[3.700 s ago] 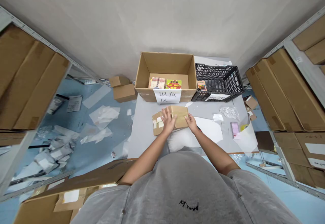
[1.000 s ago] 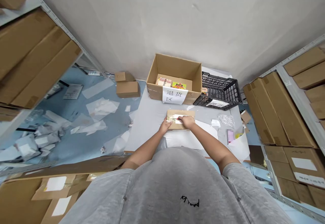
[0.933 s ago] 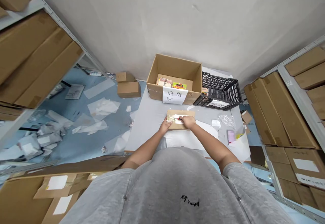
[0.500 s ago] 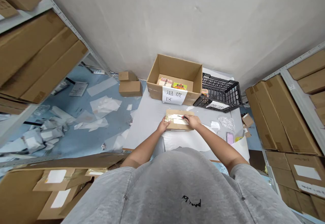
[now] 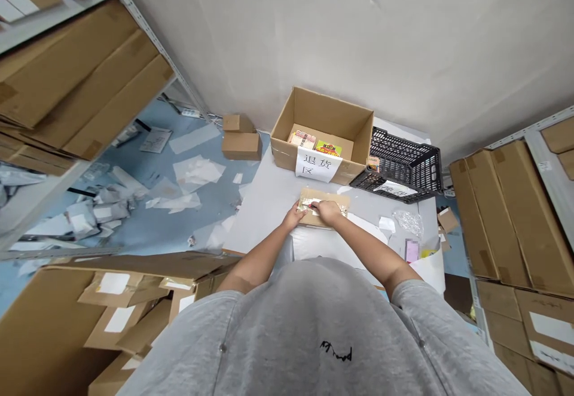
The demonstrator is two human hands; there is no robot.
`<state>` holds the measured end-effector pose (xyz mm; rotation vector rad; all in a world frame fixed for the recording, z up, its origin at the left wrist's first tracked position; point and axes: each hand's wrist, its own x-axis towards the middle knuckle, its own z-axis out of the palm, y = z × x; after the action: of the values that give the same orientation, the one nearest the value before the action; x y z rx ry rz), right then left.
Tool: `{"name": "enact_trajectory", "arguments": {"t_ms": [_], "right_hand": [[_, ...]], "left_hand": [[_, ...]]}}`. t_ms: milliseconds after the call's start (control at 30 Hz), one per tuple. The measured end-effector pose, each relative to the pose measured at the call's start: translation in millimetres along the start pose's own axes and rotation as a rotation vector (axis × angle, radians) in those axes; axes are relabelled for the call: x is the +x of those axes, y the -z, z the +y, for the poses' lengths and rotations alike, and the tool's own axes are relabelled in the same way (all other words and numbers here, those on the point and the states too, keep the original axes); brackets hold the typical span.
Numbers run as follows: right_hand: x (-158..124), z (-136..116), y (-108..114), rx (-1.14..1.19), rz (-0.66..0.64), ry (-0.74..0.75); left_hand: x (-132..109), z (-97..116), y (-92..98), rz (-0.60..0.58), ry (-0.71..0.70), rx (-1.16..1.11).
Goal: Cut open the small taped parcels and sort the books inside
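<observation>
A small cardboard box (image 5: 332,195) with tape and a white label on top lies at the near part of the table. My left hand (image 5: 293,217) grips this box by its left end. My right hand (image 5: 327,212) is over the top of the box, fingers closed on a red and black box cutter (image 5: 311,206). The cutter points left along the taped top, close to my left hand. My right hand hides most of its handle, and I cannot make out the blade.
Behind the small box stands a large open carton (image 5: 326,109) holding packets, beside a black plastic crate (image 5: 406,163). Crumpled plastic wrap (image 5: 409,222) lies to the right. Shelves of cartons (image 5: 502,216) flank both sides; an open carton of boxes (image 5: 49,324) is at lower left.
My right hand has moved left along the top of the box with the cutter, closer to my left hand. My left hand still grips the box's left end. The view has shifted slightly.
</observation>
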<state>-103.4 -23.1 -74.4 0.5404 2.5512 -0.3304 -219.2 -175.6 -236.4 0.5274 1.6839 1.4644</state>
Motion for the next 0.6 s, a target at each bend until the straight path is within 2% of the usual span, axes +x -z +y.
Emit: {"name": "enact_trajectory", "arguments": {"t_ms": [100, 267, 467, 600], "right_hand": [[1, -1, -2, -0.026, 0.003, -0.010], [-8, 7, -6, -0.047, -0.016, -0.079], [-30, 31, -8, -0.021, -0.028, -0.184], [-54, 57, -11, -0.009, -0.041, -0.302]], "left_hand": [[-1, 3, 0.1, -0.026, 0.054, -0.042], [-2, 5, 1.2, 0.001, 0.060, -0.049], [1, 1, 3.4, 0.007, 0.077, -0.052], [2, -1, 4.6, -0.002, 0.069, -0.043]]}}
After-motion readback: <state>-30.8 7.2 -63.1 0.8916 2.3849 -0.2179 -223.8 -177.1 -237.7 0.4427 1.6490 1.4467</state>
